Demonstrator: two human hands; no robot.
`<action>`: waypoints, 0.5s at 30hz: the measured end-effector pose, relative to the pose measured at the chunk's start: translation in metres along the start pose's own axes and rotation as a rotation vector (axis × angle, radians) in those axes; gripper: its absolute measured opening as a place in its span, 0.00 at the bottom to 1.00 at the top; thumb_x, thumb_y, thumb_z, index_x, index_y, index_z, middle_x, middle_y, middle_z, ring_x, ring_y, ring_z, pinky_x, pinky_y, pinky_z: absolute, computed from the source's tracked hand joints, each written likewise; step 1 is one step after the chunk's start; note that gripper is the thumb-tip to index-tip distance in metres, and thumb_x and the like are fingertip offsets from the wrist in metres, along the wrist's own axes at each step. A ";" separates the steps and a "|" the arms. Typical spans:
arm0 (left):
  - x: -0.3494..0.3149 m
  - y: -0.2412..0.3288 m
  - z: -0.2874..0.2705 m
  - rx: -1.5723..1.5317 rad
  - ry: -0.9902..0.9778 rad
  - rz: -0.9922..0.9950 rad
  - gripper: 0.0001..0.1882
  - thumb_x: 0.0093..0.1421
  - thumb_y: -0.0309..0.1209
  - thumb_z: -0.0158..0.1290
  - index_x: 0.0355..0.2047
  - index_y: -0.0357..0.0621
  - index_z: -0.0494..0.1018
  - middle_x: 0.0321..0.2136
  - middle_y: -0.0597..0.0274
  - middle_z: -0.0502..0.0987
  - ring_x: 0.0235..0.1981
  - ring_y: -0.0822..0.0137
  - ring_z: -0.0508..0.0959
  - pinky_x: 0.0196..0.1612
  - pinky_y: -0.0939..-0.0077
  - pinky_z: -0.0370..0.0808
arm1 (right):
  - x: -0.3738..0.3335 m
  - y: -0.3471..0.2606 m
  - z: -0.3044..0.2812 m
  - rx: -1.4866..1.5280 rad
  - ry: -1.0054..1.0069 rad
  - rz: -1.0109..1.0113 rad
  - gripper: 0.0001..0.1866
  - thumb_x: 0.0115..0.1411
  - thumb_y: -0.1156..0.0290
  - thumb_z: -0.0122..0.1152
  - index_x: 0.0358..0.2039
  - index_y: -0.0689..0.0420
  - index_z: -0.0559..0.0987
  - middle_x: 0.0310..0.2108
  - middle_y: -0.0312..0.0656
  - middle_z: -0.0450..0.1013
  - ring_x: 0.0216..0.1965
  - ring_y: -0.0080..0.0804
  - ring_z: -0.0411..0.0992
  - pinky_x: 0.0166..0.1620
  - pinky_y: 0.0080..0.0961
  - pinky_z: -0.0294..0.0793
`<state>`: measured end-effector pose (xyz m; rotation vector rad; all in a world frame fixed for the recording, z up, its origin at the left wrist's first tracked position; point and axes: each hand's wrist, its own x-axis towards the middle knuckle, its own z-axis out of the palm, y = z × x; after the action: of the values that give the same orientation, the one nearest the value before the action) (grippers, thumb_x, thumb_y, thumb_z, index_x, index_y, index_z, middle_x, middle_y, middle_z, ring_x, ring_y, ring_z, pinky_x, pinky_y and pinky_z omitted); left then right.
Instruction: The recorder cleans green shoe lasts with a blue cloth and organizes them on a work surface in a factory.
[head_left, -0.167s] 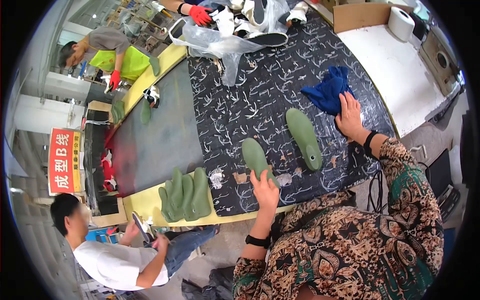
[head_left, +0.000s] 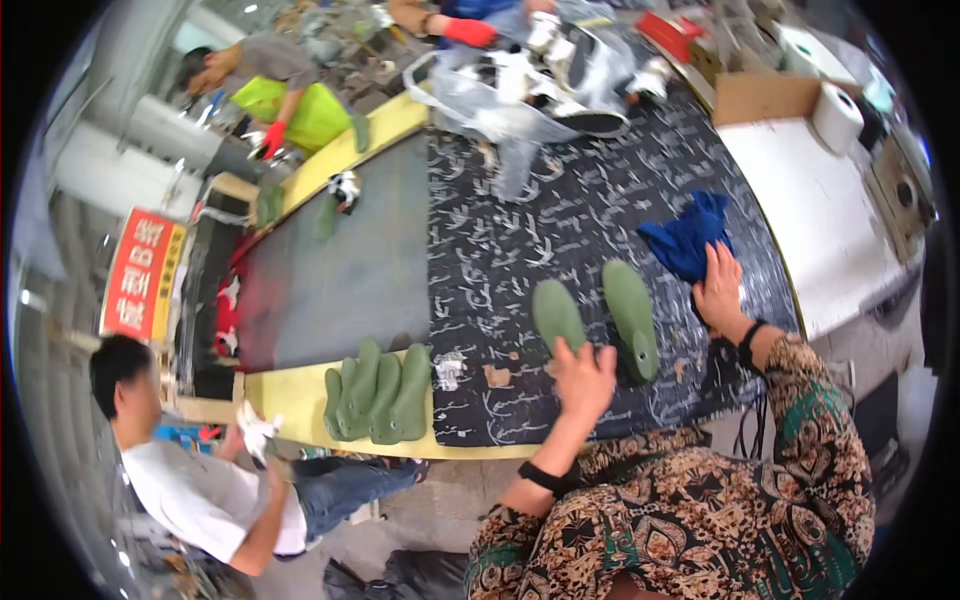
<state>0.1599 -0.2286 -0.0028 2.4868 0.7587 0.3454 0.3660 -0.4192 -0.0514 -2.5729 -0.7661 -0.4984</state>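
My left hand (head_left: 585, 385) is closed over the heel end of a green shoe last (head_left: 557, 312), which lies on the black mat with its toe pointing away from me. A second green shoe last (head_left: 630, 318) lies just to its right, untouched, with a small hole near its heel. Farther right, my right hand (head_left: 718, 288) rests its outstretched fingers on the near edge of a crumpled blue cloth (head_left: 690, 235). The thumb side of that hand partly meets the mat. Its palm is hidden.
Several green lasts (head_left: 380, 395) stand clustered on the yellow table edge to the left. Clear plastic bags with shoes (head_left: 500, 110) lie at the far side. A white table (head_left: 775, 190) adjoins on the right. Co-workers stand left and far, one in a white shirt (head_left: 190, 490).
The whole view has shifted with my head. My left hand and its shoe last have moved right, closer to the second last. My right hand stays at the cloth.
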 end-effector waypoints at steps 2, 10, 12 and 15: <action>0.005 0.019 0.011 -0.005 -0.143 0.000 0.35 0.57 0.54 0.45 0.34 0.22 0.73 0.55 0.24 0.51 0.55 0.28 0.54 0.56 0.43 0.55 | -0.005 0.005 0.001 -0.017 0.003 -0.014 0.36 0.42 0.75 0.53 0.55 0.65 0.58 0.56 0.57 0.55 0.58 0.53 0.53 0.58 0.46 0.50; 0.028 0.049 0.015 0.228 -0.310 0.050 0.31 0.50 0.50 0.53 0.34 0.24 0.73 0.57 0.25 0.47 0.59 0.32 0.49 0.52 0.40 0.58 | -0.007 0.000 0.000 -0.018 -0.024 -0.054 0.37 0.42 0.75 0.52 0.56 0.67 0.56 0.55 0.59 0.54 0.59 0.56 0.50 0.59 0.48 0.47; 0.033 0.041 0.008 0.219 -0.285 0.053 0.25 0.50 0.43 0.53 0.33 0.25 0.73 0.56 0.28 0.50 0.56 0.33 0.54 0.51 0.44 0.60 | -0.005 0.005 0.000 -0.009 -0.026 -0.048 0.37 0.42 0.75 0.52 0.56 0.67 0.56 0.55 0.59 0.54 0.59 0.56 0.50 0.59 0.49 0.47; 0.035 0.009 -0.010 0.046 -0.261 0.046 0.23 0.49 0.40 0.55 0.32 0.26 0.73 0.54 0.35 0.55 0.49 0.40 0.66 0.51 0.59 0.66 | -0.004 0.004 0.001 0.006 -0.025 -0.045 0.37 0.42 0.76 0.52 0.56 0.68 0.55 0.55 0.59 0.54 0.59 0.57 0.50 0.59 0.49 0.46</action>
<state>0.1885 -0.2105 0.0140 2.5294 0.6086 0.0167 0.3653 -0.4237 -0.0547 -2.5657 -0.8349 -0.4781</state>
